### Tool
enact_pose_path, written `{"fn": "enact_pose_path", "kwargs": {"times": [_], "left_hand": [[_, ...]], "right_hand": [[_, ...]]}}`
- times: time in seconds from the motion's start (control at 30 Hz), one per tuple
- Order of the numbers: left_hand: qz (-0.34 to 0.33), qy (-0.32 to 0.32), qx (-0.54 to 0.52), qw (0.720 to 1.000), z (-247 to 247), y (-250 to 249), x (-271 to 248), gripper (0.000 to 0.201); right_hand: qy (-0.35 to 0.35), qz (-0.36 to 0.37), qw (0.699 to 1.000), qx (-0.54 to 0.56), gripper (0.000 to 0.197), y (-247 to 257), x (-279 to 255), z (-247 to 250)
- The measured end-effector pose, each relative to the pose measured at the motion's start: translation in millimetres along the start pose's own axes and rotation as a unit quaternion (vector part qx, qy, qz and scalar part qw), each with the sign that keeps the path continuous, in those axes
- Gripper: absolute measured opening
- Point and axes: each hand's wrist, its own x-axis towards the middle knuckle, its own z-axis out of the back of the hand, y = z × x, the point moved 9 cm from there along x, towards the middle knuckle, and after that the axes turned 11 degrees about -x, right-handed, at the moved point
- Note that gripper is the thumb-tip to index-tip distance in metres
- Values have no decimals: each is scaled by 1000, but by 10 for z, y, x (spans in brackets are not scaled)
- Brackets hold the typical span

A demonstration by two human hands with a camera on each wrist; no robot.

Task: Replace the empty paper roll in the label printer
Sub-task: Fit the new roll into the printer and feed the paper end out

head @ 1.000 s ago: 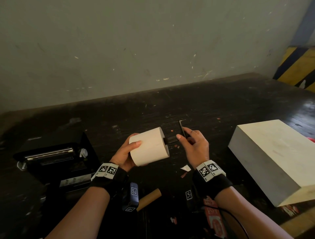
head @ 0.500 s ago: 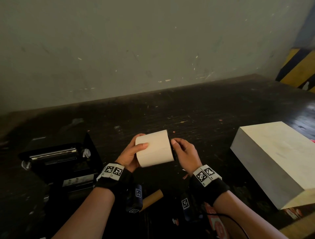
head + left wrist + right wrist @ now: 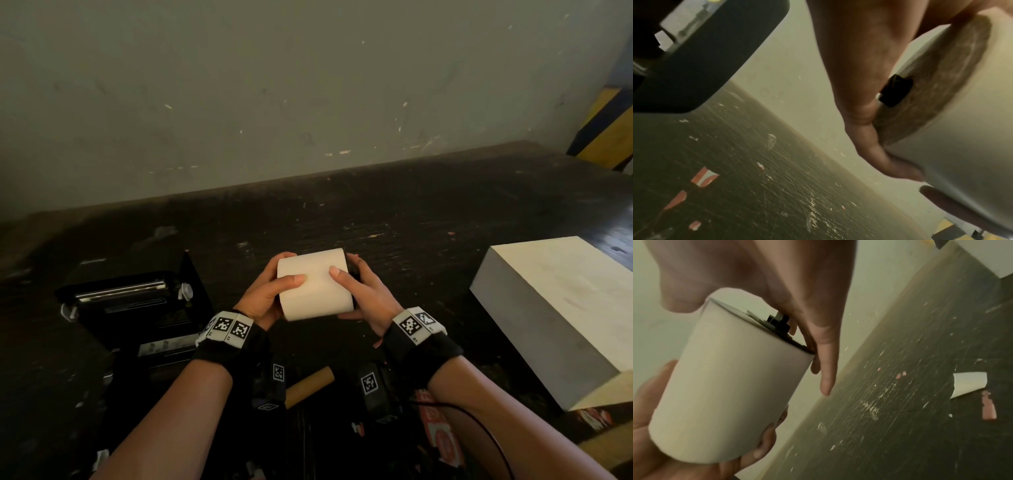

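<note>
The fingers of the left hand (image 3: 265, 298) curl round the near end of the fresh paper roll (image 3: 315, 284), thumb across its top, while the right hand (image 3: 364, 294) clamps the other end, thumb on the paper and fingers cupped over the end face. A second ago the right hand was still feeding a black spindle (image 3: 780, 322) into the roll's core, a length of it sticking out; half a second ago it was nearly home; now only a black stub shows at each end face in the wrist views, so the spindle looks fully seated. By my judgement the loading of the roll onto its holder is done, and what remains is to carry it to the open label printer (image 3: 133, 308), which sits at about nine o'clock from the roll on the dark worktop (image 3: 411, 222). The spent brown cardboard core (image 3: 310, 382) lies at six o'clock, between the forearms, and a pale box (image 3: 555, 308) stands at three o'clock. No brand name can be read anywhere; the only markings are black-and-white square codes on the wristbands (image 3: 416, 322), and red print at five o'clock is too blurred to make out.
</note>
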Motion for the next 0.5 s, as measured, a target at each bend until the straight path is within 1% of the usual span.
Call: {"fn": "enact_pose_path", "kwargs": {"times": [0.13, 0.23, 0.3, 0.37, 0.43, 0.47, 0.5], "left_hand": [[2, 1, 2, 1000, 4, 3, -91, 56], [-2, 3, 26, 1000, -27, -40, -179, 53], [-5, 6, 38, 999, -58, -66, -234, 54], [-1, 6, 53, 999, -46, -57, -280, 54], [7, 7, 67, 998, 13, -20, -321, 53], [10, -7, 75, 997, 102, 18, -325, 60], [13, -36, 86, 996, 208, 65, -344, 67]], "right_hand": [[-34, 33, 998, 49, 65, 51, -25, -57], [-49, 42, 996, 63, 55, 65, -62, -71], [-55, 41, 995, 76, 57, 60, -93, -65], [-53, 30, 993, 100, 69, 25, -117, -69], [-57, 18, 990, 129, 71, -23, -150, -47], [-62, 12, 987, 145, 69, -55, -163, -17], [-68, 6, 985, 158, 69, -85, -175, 19]]}}
